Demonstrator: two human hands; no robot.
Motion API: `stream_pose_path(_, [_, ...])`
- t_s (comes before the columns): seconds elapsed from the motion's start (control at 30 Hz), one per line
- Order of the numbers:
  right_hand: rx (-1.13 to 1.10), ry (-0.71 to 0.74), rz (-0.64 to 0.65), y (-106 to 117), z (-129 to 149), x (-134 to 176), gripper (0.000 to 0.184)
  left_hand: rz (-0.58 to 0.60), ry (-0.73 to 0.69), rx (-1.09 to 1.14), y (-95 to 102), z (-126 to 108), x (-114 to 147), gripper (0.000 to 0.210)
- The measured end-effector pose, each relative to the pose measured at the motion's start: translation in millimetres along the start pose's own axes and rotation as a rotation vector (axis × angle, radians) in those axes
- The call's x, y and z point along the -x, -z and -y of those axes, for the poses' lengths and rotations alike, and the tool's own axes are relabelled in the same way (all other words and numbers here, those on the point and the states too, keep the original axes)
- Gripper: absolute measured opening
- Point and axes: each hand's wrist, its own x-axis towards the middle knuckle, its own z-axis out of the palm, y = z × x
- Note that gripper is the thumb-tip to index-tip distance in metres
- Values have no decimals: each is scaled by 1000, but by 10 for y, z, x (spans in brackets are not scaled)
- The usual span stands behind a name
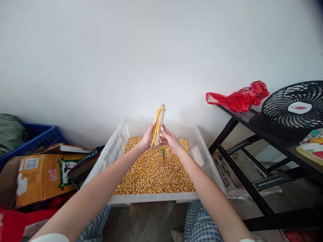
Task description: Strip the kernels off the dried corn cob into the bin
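A partly stripped corn cob [158,126] is held tilted slightly to the right above a clear plastic bin [212,171]. Yellow kernels remain along its left side, while its right side is mostly bare. My left hand [148,136] is wrapped round the cob's left side. Against its lower right side press the fingers of my right hand [171,138], with a few loose kernels by the fingertips. Below both hands lies a deep layer of corn kernels [153,174]. A thin tool with a green handle [163,153] stands in the kernels; its lower end is hidden.
A black table [262,134] on the right carries a red plastic bag [242,97] and a black fan [297,107]. Cardboard [45,174] and a blue crate [45,136] crowd the left. Behind the bin rises a white wall [126,60].
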Motion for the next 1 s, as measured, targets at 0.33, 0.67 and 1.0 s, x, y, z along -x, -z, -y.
stream_pose_path(0.33, [-401, 149, -499, 30, -15, -90, 56, -48, -421, -885, -220, 281, 230, 38])
stream_pose_path(0.67, [-428, 200, -598, 88, -42, -83, 59, -44, -412, -850, -354, 435, 322, 36])
stream_pose_path(1.0, [-193, 237, -625, 346, -76, -245, 61, 6, -92, -300, -383, 424, 176, 45])
